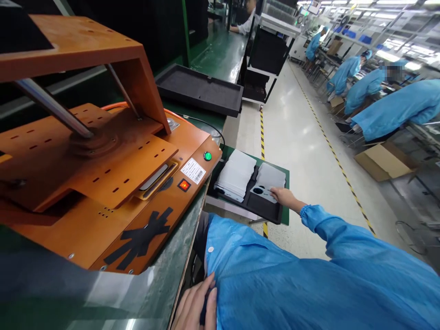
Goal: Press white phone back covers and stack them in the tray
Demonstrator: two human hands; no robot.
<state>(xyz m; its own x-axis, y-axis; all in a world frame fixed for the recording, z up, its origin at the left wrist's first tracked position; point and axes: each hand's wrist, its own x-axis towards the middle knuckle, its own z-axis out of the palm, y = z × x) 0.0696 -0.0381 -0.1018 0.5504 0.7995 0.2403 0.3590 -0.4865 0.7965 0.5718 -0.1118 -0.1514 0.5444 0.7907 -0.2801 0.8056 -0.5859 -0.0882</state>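
Observation:
My right hand (286, 198) reaches out to the side, its fingers closed on the edge of a grey phone back cover (264, 192) with a dark round camera opening. That cover lies at the front of a short stack of pale covers (271, 175) in a black tray (263, 208). Beside it in the same tray stands a longer stack of pale covers (237, 174). Close to my body, by the workbench edge, is my left hand (195, 305). Its thumb is apart from the fingers, with a dark gap between, and I see nothing held.
An orange press machine (130, 169) with a lit green button (207, 156) and red switch (184, 185) stands on the green workbench (182, 256). Behind it sits a black tray (202, 87). Across the aisle are an open carton (385, 160) and several people in blue gowns.

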